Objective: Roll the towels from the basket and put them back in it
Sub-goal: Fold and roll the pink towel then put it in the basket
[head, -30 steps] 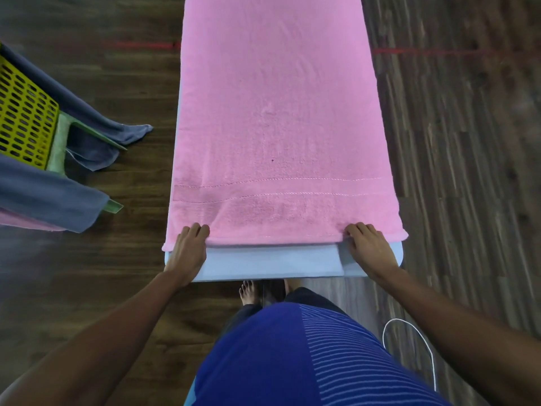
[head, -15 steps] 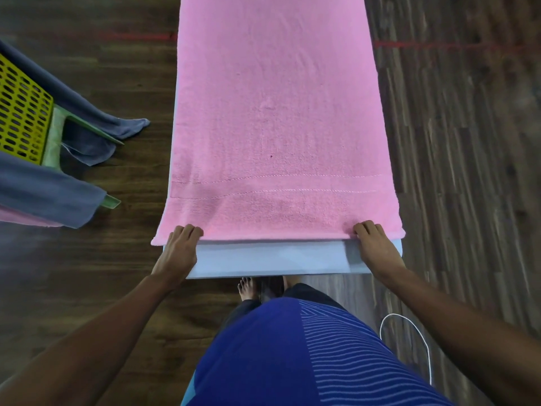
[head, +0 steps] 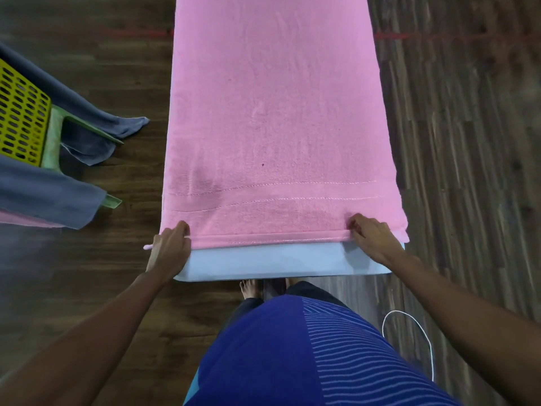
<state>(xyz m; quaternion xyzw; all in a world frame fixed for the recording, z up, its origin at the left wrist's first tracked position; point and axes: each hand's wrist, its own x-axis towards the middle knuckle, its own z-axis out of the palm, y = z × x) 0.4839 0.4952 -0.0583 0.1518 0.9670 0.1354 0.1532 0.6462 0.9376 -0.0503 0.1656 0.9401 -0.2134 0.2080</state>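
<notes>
Place: an indoor room set up for laundry work; the kind of building cannot be told.
Floor: dark wood-look planks (head: 468,171) across the whole frame, with a red line (head: 424,36) near the top.
Work surface: a long, narrow padded board (head: 263,263) in a pale blue cover, at centre, under a pink towel (head: 278,112).
Laundry: a yellow plastic basket (head: 20,118) at the left edge, with grey towels (head: 44,194) draped over it.
Underfoot: bare feet (head: 248,288) at lower centre and a white cable (head: 431,353) at lower right.

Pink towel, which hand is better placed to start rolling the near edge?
Left, marginally: the left hand grips the pink towel right at its corner, while the right hand grips inward, leaving that corner loose. Rolling likely needs both.
</notes>
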